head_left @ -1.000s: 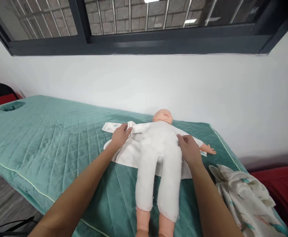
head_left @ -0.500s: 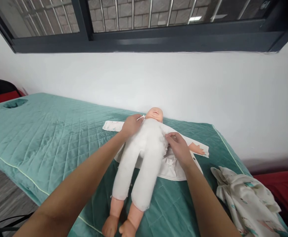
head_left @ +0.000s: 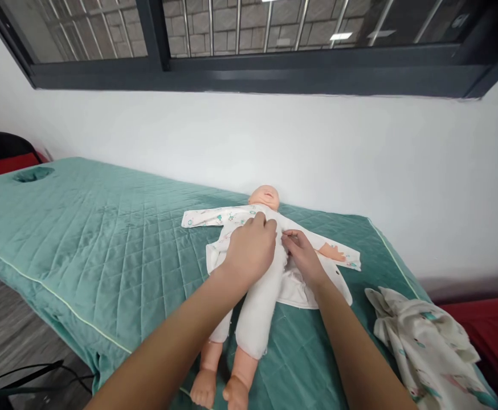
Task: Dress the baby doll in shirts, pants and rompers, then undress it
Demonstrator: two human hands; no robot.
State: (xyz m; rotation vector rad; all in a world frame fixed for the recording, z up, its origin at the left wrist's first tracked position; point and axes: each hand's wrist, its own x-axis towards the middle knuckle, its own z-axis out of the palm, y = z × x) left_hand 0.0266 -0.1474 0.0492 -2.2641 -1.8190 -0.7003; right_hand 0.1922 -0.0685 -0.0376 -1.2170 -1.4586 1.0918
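Note:
A baby doll (head_left: 257,319) with a white cloth body lies face up, its head away from me and its bare feet towards me. Under and around it is a printed white baby shirt (head_left: 206,217), with both sleeves spread sideways. One doll hand shows through the right sleeve. My left hand (head_left: 253,245) is closed over the doll's chest, on the shirt's left front flap; its fingertips are hidden. Close beside it, my right hand (head_left: 302,256) pinches cloth at the doll's side, where the shirt's right front lies folded open.
A green quilted cover (head_left: 121,239) spreads over the bed, with a round hole at the far left. At the right edge lies a crumpled printed cloth (head_left: 428,341). A white wall (head_left: 351,148) and a barred window stand behind. Cables hang at lower left.
My left hand has moved right and down from beside the doll's neck to its chest, drawing the shirt's left flap across. My right hand has stayed nearly in place.

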